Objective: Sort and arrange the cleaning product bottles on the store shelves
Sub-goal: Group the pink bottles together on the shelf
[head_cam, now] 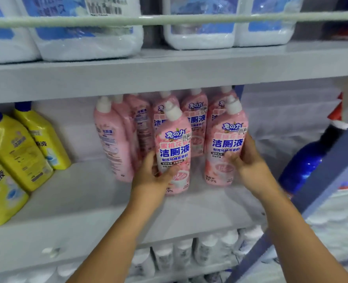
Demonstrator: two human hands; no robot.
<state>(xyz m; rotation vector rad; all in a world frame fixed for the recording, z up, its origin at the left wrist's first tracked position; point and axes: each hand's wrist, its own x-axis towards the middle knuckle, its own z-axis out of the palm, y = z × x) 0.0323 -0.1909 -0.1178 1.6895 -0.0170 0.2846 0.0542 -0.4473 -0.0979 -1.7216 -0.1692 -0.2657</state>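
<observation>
Now both bare hands are on the middle grey metal shelf (87,201), each gripping one pink plastic toilet-cleaner bottle with a white cap. The left hand (154,176) curls round the lower half of the front-left pink bottle (174,152), thumb across its label; the right hand (248,162) wraps the front-right pink bottle (227,144) from its right side, thumb pressed on the front. Both bottles stand upright on the shelf, well forward of the rest of the pink group (140,123) — I count about seven more behind and to the left, packed touching, some turned side-on, though the back row is partly hidden. Three yellow plastic bottles with blue caps (15,152) lean at the shelf's left end. One dark blue bottle (305,166) shows beyond the blue upright post on the right. On the shelf above sit four large white jugs with blue labels (87,37) — the lower shelf holds a blurred row of white-capped bottles (181,254), too soft to count.
</observation>
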